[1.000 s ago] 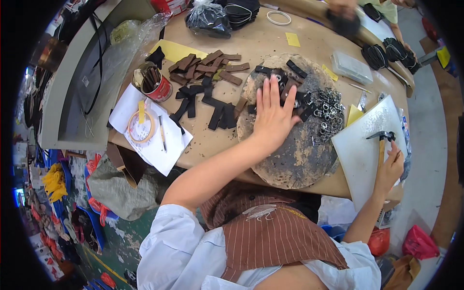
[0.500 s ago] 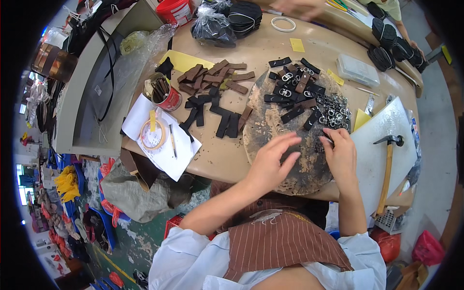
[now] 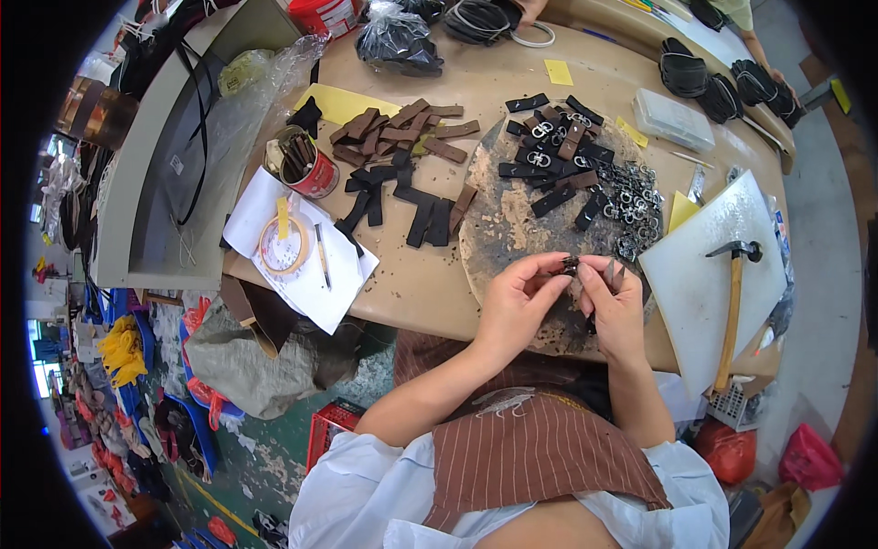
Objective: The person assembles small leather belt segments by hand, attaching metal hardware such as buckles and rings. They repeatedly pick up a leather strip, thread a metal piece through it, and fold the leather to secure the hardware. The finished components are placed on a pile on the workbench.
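Note:
My left hand (image 3: 519,304) and my right hand (image 3: 615,316) meet over the near part of a worn round board (image 3: 498,233). The left fingers pinch a small dark metal fitting (image 3: 571,264), and the right fingertips touch its other side. In my right hand is a pointed grey metal tool (image 3: 616,273), mostly hidden by the fingers. Beyond the hands lie a pile of metal rings and clasps (image 3: 631,203) and several black straps (image 3: 549,201) with silver rings. A few brown pieces rest among those straps.
Left of the board lie brown strips (image 3: 402,133), black strips (image 3: 422,220), a red can (image 3: 315,174) and paper with a tape roll (image 3: 283,245). At right, a hammer (image 3: 734,311) rests on a white slab (image 3: 677,265). A plastic box (image 3: 674,119) stands behind.
My right hand has come back from the metal pile toward me. My left hand has moved in beside it and closed on the fitting. Another person's hand at the back has shifted left.

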The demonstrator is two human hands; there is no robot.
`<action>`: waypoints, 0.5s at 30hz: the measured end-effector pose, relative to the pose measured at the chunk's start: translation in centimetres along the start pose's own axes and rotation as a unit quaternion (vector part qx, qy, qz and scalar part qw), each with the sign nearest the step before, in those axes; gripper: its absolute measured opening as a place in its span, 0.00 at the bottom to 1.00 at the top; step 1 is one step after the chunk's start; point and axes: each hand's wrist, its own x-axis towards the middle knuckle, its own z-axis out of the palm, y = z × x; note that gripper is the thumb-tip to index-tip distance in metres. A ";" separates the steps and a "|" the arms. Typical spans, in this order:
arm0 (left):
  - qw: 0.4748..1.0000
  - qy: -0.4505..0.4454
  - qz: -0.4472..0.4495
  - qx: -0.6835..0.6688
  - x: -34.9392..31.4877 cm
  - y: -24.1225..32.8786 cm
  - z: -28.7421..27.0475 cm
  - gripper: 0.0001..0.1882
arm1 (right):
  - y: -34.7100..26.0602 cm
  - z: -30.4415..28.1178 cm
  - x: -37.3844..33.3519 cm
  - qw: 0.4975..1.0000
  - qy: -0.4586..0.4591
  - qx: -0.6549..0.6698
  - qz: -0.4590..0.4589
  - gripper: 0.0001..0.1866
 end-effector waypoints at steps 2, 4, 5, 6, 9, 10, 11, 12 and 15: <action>0.997 0.014 0.041 0.070 0.1 0.3 -0.2 0.12 | 0.2 -0.3 0.0 1.000 -0.001 -0.010 -0.009 0.07; 0.997 0.018 0.023 0.071 0.1 0.9 -0.2 0.10 | 0.5 -0.8 0.1 0.998 0.014 -0.060 -0.032 0.07; 0.999 0.015 -0.016 0.036 -0.1 1.3 -0.1 0.09 | 0.7 -1.2 0.3 0.993 0.028 -0.105 -0.050 0.07; 0.998 0.012 -0.054 0.002 -0.2 1.5 -0.1 0.09 | 0.7 -1.5 0.5 0.986 0.042 -0.150 -0.068 0.06; 0.976 0.013 0.136 0.172 -0.4 1.9 -0.5 0.08 | -0.1 -2.1 1.6 0.927 0.143 -0.298 -0.177 0.08; 0.960 0.019 0.179 0.213 -0.4 2.0 -0.5 0.07 | -1.4 -2.0 1.3 0.946 0.144 -0.272 -0.103 0.09; 0.941 0.025 0.222 0.253 -0.6 2.2 -0.5 0.07 | -1.9 -1.9 1.0 0.969 0.100 -0.216 -0.072 0.09; 0.919 0.031 0.264 0.291 -0.7 2.2 -0.4 0.07 | -2.2 -1.8 0.5 0.985 0.054 -0.159 -0.041 0.09; 0.905 0.047 0.305 0.294 -1.0 1.3 0.2 0.10 | -2.5 -1.4 -0.4 0.995 -0.055 -0.082 0.024 0.09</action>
